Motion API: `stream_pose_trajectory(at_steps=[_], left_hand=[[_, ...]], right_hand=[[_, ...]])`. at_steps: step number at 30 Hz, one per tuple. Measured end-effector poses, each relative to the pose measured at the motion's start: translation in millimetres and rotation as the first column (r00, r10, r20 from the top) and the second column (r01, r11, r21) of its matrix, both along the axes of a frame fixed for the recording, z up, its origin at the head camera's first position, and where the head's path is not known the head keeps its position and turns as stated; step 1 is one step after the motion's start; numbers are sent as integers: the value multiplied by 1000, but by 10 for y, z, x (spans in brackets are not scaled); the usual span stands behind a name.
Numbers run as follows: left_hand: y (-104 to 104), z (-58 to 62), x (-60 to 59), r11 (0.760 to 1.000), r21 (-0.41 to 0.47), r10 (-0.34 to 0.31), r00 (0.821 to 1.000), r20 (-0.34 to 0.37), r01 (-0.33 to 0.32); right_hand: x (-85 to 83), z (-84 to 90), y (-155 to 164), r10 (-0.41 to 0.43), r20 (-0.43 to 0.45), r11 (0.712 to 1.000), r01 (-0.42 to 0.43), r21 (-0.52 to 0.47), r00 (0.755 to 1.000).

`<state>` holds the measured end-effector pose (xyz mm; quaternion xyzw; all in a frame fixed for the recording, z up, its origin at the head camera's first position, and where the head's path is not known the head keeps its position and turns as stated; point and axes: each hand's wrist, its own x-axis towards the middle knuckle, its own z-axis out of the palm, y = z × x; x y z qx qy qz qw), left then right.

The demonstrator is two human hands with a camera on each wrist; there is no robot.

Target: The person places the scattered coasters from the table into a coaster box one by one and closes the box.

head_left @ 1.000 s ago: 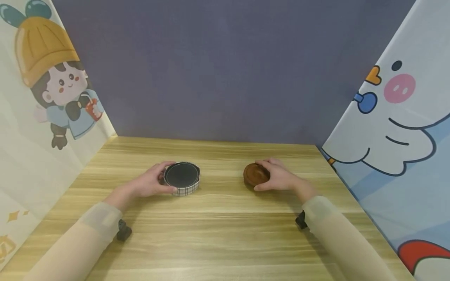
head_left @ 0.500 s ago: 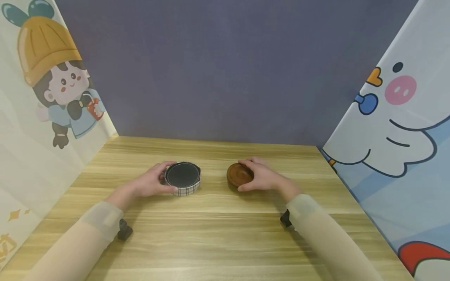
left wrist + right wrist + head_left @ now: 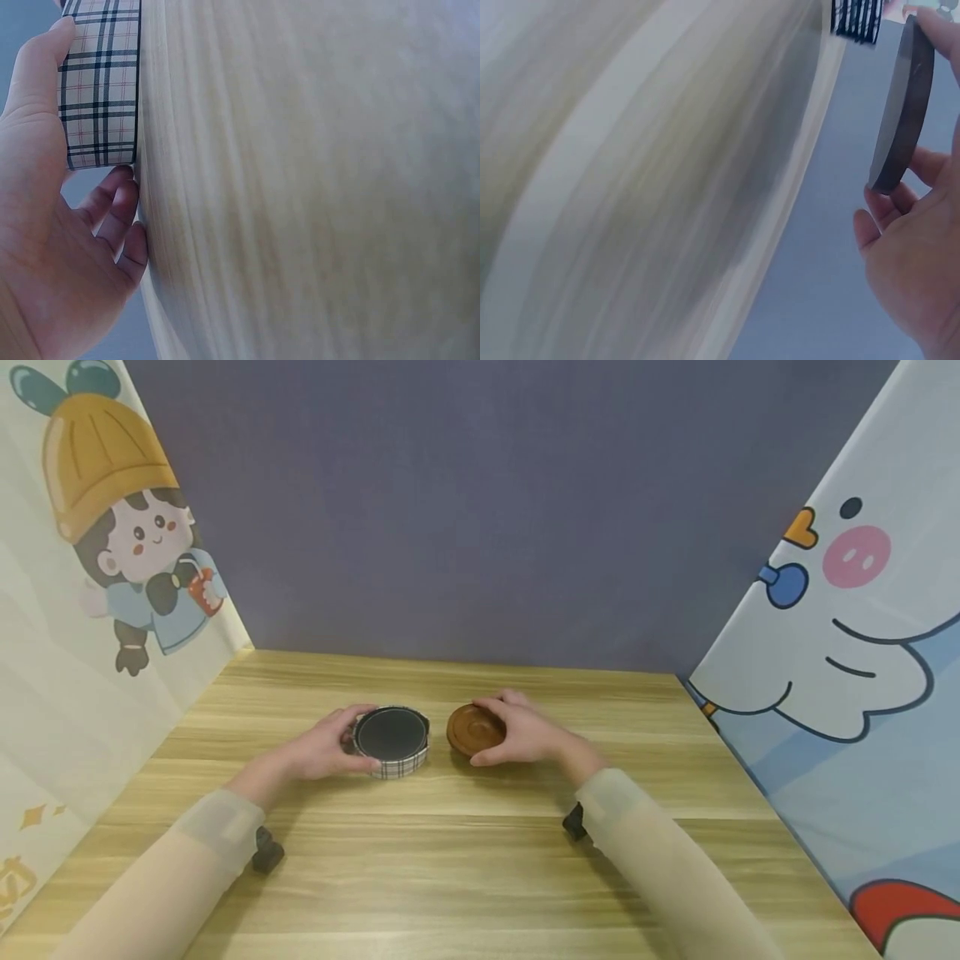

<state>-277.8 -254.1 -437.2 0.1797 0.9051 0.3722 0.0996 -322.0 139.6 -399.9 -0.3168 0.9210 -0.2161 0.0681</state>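
Left panel: your left hand (image 3: 318, 752) curls round the left wall of the plaid round tin (image 3: 391, 742), thumb on the near side and fingers on the far side. The left wrist view shows the thumb laid flat against the checked wall (image 3: 100, 82), with the tin's base on the wooden table (image 3: 465, 852). Judged from its thin straight wall, the tin is light and stiff; hold it at the wall, as now, since a squeeze at the rim might dent it.

Centre: just to the right of that grip, apart from the tin by a narrow gap, is the brown wooden disc (image 3: 474, 728). Your right hand (image 3: 525, 737) grips its right edge, fingertips over the far rim and thumb at the near rim. In the right wrist view the disc (image 3: 901, 105) stands clear of the tabletop, pinched at its thin edge. It looks rigid, smooth and light, so it may slip; keep hold across the edge.

Surround: the table has a pale, smooth wood-grain top. Beyond both grips is a plain grey-blue back wall (image 3: 480, 502); cartoon-printed cloth panels close the left (image 3: 97, 552) and right (image 3: 847, 635) sides.
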Motion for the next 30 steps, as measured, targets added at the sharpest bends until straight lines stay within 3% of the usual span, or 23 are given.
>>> stream_pose_trajectory(at_steps=[18,30], left_hand=[[4,3,-3,1000,-7,6,1000,-18,-6],[6,26,18,1000,-11,5,1000,5,-5]], right_hand=[[-15,67,-678,61,35,997,-59,-56,998],[-18,23,-1095,112,-7,993,-112,-47,994]])
